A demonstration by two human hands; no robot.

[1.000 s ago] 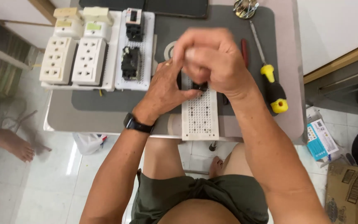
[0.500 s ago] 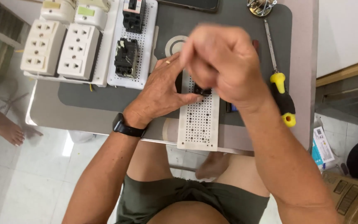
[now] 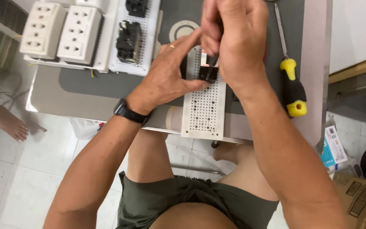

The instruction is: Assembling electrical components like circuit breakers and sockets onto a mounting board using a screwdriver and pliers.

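Head view, looking down. The left hand point(image 3: 170, 72) and right hand point(image 3: 234, 38) meet over a white perforated plate point(image 3: 204, 110) lying on the grey surface point(image 3: 90, 82). The left hand's fingers pinch a small black component point(image 3: 208, 73) against the plate's upper part; the right hand is closed above it, fingers curled on the same component. A yellow-and-black screwdriver point(image 3: 292, 87) lies just right of the plate. Two cream socket blocks point(image 3: 60, 29) and a second perforated plate carrying black parts point(image 3: 132, 38) sit at upper left.
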